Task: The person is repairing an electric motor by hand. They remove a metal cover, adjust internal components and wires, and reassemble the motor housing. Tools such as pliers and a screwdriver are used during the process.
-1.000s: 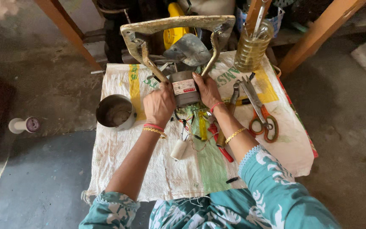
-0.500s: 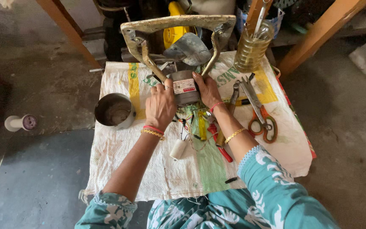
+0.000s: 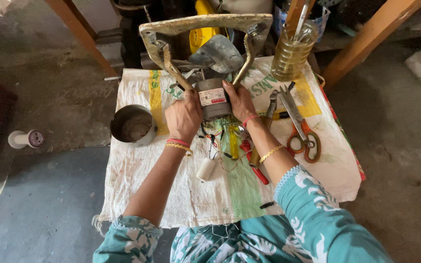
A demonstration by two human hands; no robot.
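Gripping the small grey motor from both sides, I have my left hand wrapped around its left flank and my right hand closed on its right, fingers curled firmly against the casing. It sits upright near the middle of the white woven sack spread over the low table, caught between the two bent metal arms of the bracket that arches behind it. By my reckoning I am seating or steadying the motor in that bracket; the next move would call for a firm hold with one hand while the other goes for a tool, minding the loose wires.

Counting from nearest me: one small black piece lying on the sack; one white cylindrical part hanging on the motor's wires (a tangle, too fine to count); two screwdrivers, as far as I can tell, one red-handled and one yellow; one pair of orange-handled scissors; one pair of pliers, partly hidden by my wrist; one steel cup to the left; one roll of tape off on the floor. Farther back, one glass jar of yellowish liquid with a tool standing in it.
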